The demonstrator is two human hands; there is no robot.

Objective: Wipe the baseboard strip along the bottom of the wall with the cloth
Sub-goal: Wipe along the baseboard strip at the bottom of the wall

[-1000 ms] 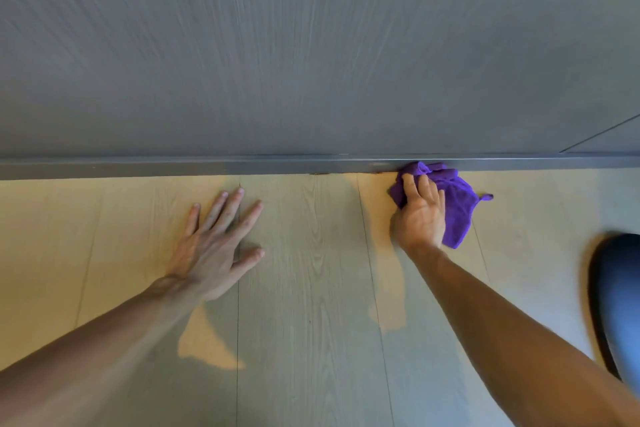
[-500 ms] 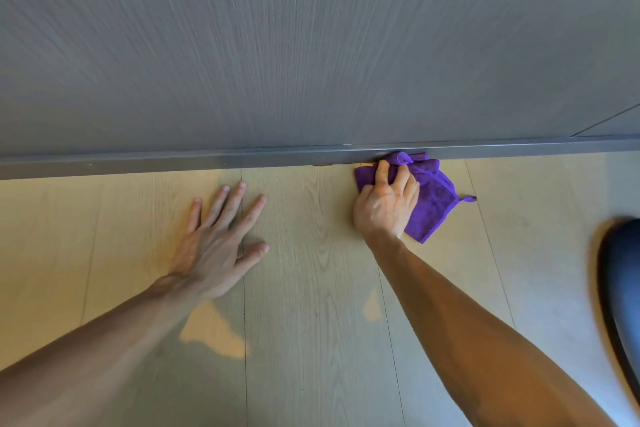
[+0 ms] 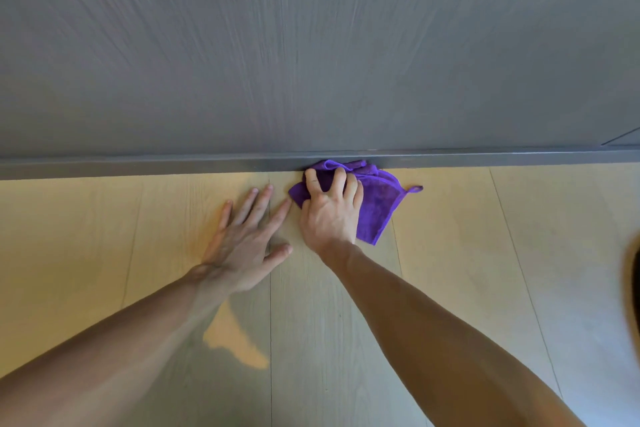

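Head view: no brand, label or writing can be read anywhere in the frame.

The cloth is purple, crumpled, and lies on the floor with its upper folds pushed against the baseboard, the dark grey strip running across the frame at the foot of the grey wall. A small loop sticks out from the cloth's right corner. The right hand is on top of the cloth's left part, fingers curled down into the fabric and gripping it, with the fingertips close to the baseboard; most of the cloth spreads out to the right of the hand and a pointed corner hangs below it toward the camera.

The left hand lies flat on the floor just left of the right hand, palm down, fingers spread wide and holding nothing. Its forefinger tip comes very close to the cloth's left edge; whether they touch cannot be told.

The floor is pale wood planking with a warm patch of light along the baseboard. A dark, blurred shape sits at the right edge.
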